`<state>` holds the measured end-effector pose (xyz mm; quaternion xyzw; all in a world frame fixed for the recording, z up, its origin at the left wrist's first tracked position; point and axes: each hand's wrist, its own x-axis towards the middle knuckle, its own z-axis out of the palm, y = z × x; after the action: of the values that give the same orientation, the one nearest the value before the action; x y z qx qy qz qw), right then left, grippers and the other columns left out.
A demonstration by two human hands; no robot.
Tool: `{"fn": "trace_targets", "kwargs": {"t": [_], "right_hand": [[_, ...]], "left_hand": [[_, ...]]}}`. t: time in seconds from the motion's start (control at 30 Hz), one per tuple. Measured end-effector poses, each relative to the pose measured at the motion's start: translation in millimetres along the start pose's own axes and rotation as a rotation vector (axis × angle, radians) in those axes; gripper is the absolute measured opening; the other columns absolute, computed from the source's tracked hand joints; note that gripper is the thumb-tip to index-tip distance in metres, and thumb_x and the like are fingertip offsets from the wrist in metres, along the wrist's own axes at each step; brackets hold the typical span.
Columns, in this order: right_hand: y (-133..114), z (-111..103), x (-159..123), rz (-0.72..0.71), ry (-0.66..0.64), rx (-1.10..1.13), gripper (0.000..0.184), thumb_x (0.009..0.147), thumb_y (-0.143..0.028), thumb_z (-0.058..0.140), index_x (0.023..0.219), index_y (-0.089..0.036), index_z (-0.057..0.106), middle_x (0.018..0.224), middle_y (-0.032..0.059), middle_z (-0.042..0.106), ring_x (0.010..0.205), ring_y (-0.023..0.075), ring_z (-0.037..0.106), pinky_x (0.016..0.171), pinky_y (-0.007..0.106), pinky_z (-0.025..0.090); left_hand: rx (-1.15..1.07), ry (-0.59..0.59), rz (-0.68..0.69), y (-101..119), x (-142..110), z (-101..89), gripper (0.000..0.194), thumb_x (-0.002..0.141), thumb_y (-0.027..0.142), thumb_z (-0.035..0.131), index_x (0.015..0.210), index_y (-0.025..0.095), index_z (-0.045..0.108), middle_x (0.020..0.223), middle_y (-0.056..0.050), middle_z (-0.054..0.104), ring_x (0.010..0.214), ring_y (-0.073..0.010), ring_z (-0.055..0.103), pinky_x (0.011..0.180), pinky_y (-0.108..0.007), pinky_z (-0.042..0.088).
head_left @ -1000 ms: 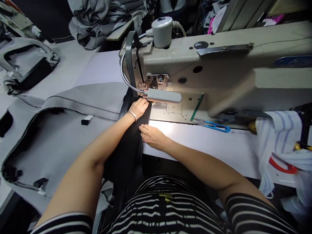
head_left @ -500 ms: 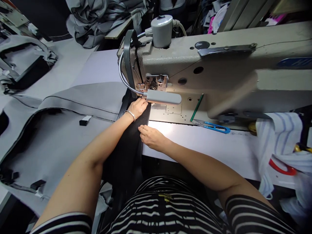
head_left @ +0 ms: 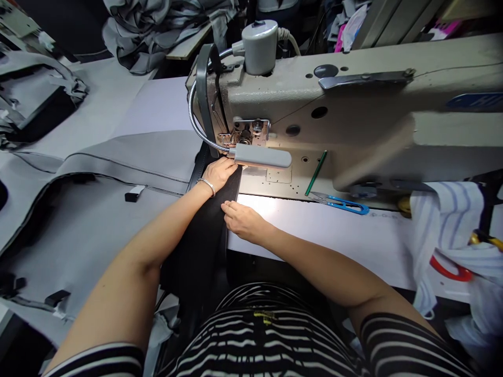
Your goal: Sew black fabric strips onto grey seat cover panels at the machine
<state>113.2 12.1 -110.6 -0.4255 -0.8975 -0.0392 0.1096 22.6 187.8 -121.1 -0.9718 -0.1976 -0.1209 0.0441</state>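
My left hand [head_left: 220, 173], with a silver bangle on the wrist, lies on the black fabric strip [head_left: 204, 235] right below the sewing machine's needle area [head_left: 245, 133], fingers curled down onto the cloth. My right hand [head_left: 243, 220] rests at the strip's right edge on the white table, fingers pressed together pinching the fabric edge. The black strip runs from the needle down toward my lap. Grey fabric [head_left: 98, 209] joined to it spreads out to the left.
The beige sewing machine [head_left: 353, 104] fills the upper right, with a gooseneck lamp [head_left: 261, 155] over the needle plate. Blue thread snips [head_left: 346, 205] and a green pencil [head_left: 316, 173] lie on the machine bed. A striped white cloth [head_left: 448, 230] hangs at right. Grey fabric heaps [head_left: 157, 26] sit behind.
The grey fabric has slid slightly left and away. Both hands stay on the black strip almost where they were.
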Motion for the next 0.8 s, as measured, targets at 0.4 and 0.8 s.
{"fn": "trace_targets", "kwargs": {"t": [0.4, 0.8], "right_hand": [[6, 7, 0, 0.037, 0.031, 0.008, 0.025, 0.090, -0.013, 0.037, 0.088, -0.006, 0.061, 0.109, 0.0175, 0.058, 0.107, 0.0216, 0.053, 0.096, 0.038, 0.044], [13, 10, 1, 0.170, 0.049, 0.011, 0.024, 0.088, -0.011, 0.039, 0.084, -0.009, 0.062, 0.102, 0.0151, 0.058, 0.095, 0.0223, 0.052, 0.077, 0.037, 0.045]], "left_hand": [[-0.005, -0.010, -0.037, 4, 3, -4.5, 0.032, 0.087, 0.018, 0.037, 0.097, 0.014, 0.067, 0.090, -0.010, 0.065, 0.094, -0.0198, 0.057, 0.079, -0.029, 0.046], [-0.057, -0.068, -0.239, 13, 11, -5.0, 0.029, 0.077, 0.013, 0.044, 0.095, 0.015, 0.067, 0.097, -0.008, 0.064, 0.101, -0.0217, 0.054, 0.086, -0.030, 0.044]]}}
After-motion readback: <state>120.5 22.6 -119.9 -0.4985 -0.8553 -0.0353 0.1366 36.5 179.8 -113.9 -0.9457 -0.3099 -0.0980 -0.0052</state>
